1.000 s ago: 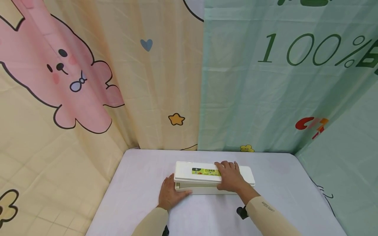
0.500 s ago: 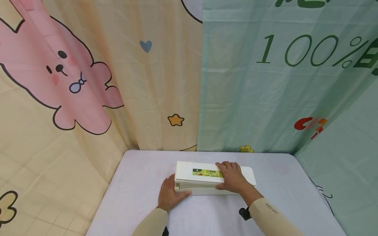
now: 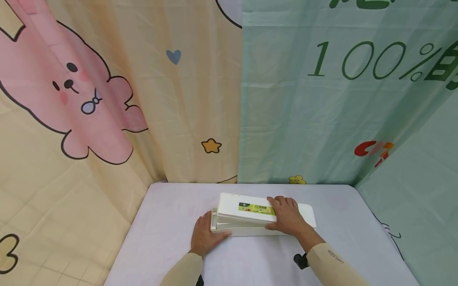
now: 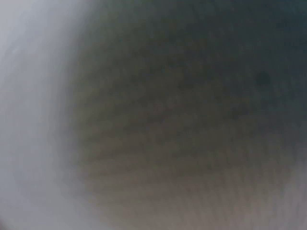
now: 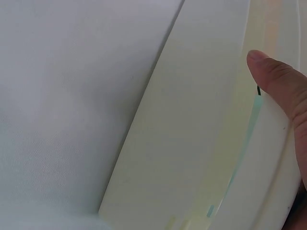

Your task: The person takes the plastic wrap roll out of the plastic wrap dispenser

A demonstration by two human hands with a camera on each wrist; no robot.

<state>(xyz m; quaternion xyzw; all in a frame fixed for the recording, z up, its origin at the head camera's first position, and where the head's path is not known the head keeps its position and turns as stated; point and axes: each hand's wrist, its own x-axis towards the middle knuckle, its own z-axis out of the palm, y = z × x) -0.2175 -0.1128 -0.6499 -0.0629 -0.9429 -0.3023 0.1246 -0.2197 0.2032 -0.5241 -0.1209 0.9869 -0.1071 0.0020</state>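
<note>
A long white plastic box (image 3: pixel 247 231) lies across the table, its lid (image 3: pixel 229 204) off its seat and shifted to the right, raised and slanting. The lid bears a yellow-green label (image 3: pixel 255 208). My right hand (image 3: pixel 288 218) grips the lid across its width, fingers over the top and thumb at the front edge; the right wrist view shows the thumb (image 5: pixel 278 79) against that edge. At the box's left end my left hand (image 3: pixel 205 236) holds the corner, thumb along the front wall. The box's inside is mostly hidden under the lid. In the left wrist view all is dark and blurred.
The box stands on a white-covered table (image 3: pixel 171 206). Behind it hang a cream curtain (image 3: pixel 200 99) with cartoon prints and a green curtain (image 3: pixel 286 119). A black strap piece (image 3: pixel 301 261) shows under the right sleeve.
The lid has slid to the right with my right hand, baring the box's left end. My left hand has stayed at the box's left corner.
</note>
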